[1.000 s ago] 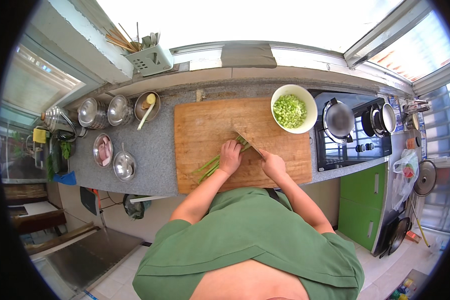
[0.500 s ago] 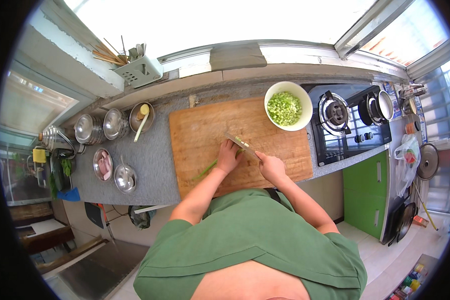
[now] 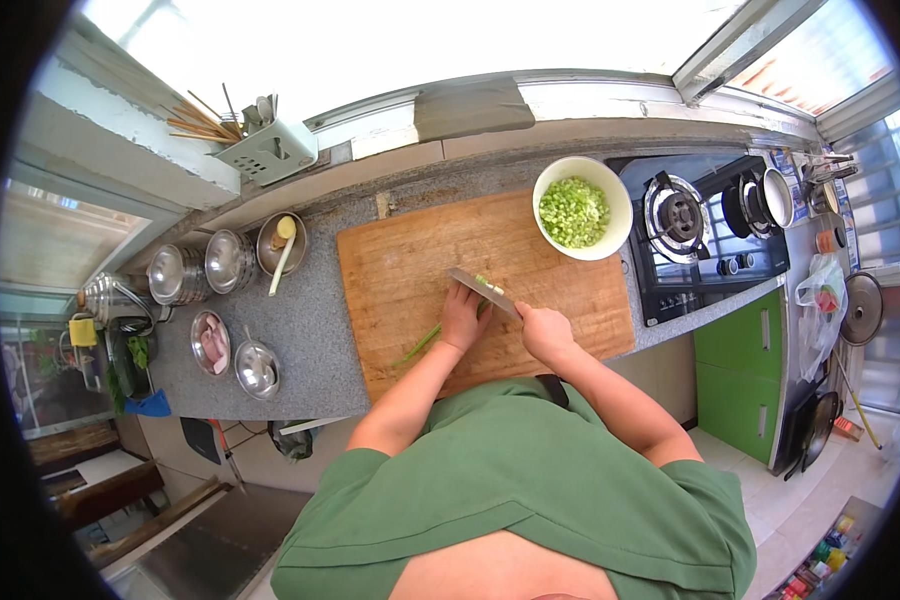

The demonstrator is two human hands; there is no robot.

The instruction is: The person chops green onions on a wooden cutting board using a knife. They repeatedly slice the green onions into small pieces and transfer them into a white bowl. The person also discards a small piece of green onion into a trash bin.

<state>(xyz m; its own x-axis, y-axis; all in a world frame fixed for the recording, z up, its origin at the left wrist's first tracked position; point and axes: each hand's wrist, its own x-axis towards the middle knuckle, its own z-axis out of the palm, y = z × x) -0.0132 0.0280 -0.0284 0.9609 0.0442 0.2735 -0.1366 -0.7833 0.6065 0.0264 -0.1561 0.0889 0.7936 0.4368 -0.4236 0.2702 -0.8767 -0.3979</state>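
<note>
My right hand (image 3: 545, 331) is closed round the handle of a kitchen knife (image 3: 478, 287), whose blade points to the far left over a wooden cutting board (image 3: 400, 270). Right beside the blade, my left hand (image 3: 462, 318) presses long green stalks, which look like scallions (image 3: 418, 346), onto the board. Their tails stick out to the near left of that hand. Small pale green cut pieces (image 3: 486, 282) cling along the blade. At the board's far right corner stands a white bowl (image 3: 621, 215) of chopped green pieces (image 3: 574, 212).
Left of the board are metal bowls, one with raw meat (image 3: 211, 345), another with ginger and a white stalk (image 3: 283, 262). A ladle-like metal dish (image 3: 257, 370) lies nearby. To the right sits a black gas stove (image 3: 660, 270) with a pot (image 3: 773, 198). A utensil holder (image 3: 268, 150) stands on the sill.
The view has shifted slightly. More cut pieces show along the knife's blade. Both hands keep nearly the same places on the board.
</note>
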